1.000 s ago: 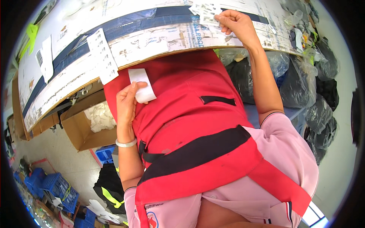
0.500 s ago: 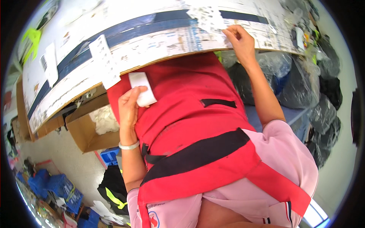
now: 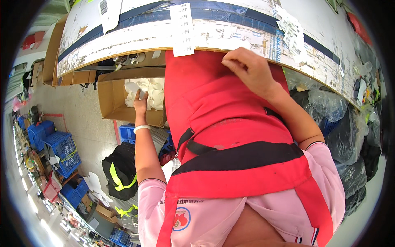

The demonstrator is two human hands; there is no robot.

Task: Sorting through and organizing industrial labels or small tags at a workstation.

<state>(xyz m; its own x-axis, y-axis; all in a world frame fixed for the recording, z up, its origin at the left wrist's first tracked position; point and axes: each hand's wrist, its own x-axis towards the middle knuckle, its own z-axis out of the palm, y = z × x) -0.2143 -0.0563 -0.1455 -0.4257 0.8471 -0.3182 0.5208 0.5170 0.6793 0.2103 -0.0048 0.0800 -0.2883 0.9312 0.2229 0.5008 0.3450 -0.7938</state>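
Note:
My left hand point(image 3: 140, 103) reaches down into an open cardboard box point(image 3: 108, 96) under the table, among white paper scraps point(image 3: 155, 91). A small white paper slip shows at its fingertips. My right hand point(image 3: 247, 70) rests at the near edge of the worn white and blue table point(image 3: 230, 37), its fingers curled together against the top of my red apron point(image 3: 222, 115). Nothing is visible in it. A long white label strip point(image 3: 182, 29) hangs over the table edge just left of that hand.
A cluster of paper slips point(image 3: 291, 29) lies on the table at the right. Black and clear plastic bags point(image 3: 345, 136) are stacked to my right. On the floor to the left stand blue crates point(image 3: 61, 148) and a black bag with a yellow-green strap point(image 3: 121, 168).
My left hand has gone from my chest down into the cardboard box with the white slip. My right hand has drawn back from the slips on the table to the table's near edge.

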